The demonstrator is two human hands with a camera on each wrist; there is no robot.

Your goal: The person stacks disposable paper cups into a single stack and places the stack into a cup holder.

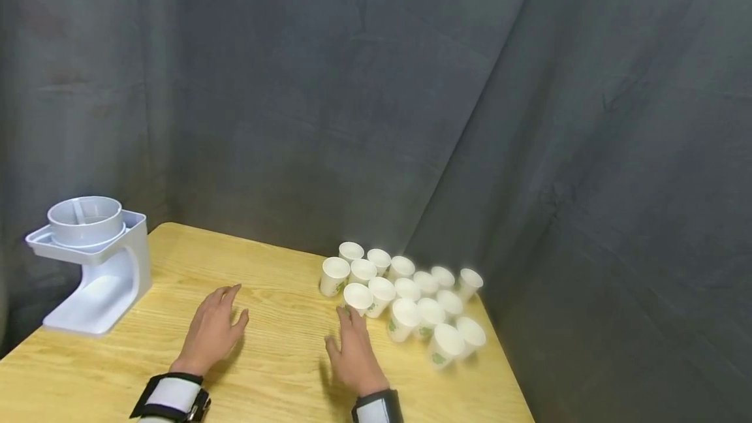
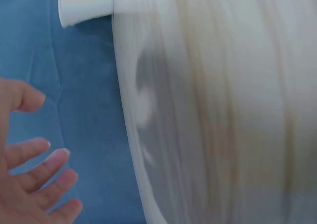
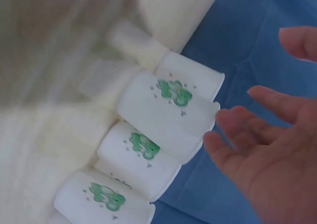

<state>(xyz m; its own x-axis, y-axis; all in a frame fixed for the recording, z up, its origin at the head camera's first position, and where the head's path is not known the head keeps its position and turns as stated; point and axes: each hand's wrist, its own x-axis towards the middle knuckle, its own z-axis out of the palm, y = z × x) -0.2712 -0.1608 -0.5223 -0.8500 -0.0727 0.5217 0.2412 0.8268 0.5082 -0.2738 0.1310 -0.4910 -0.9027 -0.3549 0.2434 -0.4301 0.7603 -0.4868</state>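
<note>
Several white paper cups (image 1: 405, 312) with green prints stand upright, grouped on the right of the wooden table. My right hand (image 1: 354, 351) hovers just in front of the group, its fingertips overlapping the rim of a near cup (image 1: 358, 295) in the head view. In the right wrist view the fingers (image 3: 233, 149) are loosely bent close to a printed cup (image 3: 163, 115), with nothing gripped. Left of centre, my left hand (image 1: 211, 331) is held over the table with fingers spread and nothing in it. One cup (image 2: 85, 5) shows at the top of the left wrist view.
A white stand (image 1: 126, 273) with a round white container (image 1: 85, 222) in its top is at the table's left. Grey cloth (image 1: 329, 116) hangs behind the table (image 1: 276, 338) and along its right edge.
</note>
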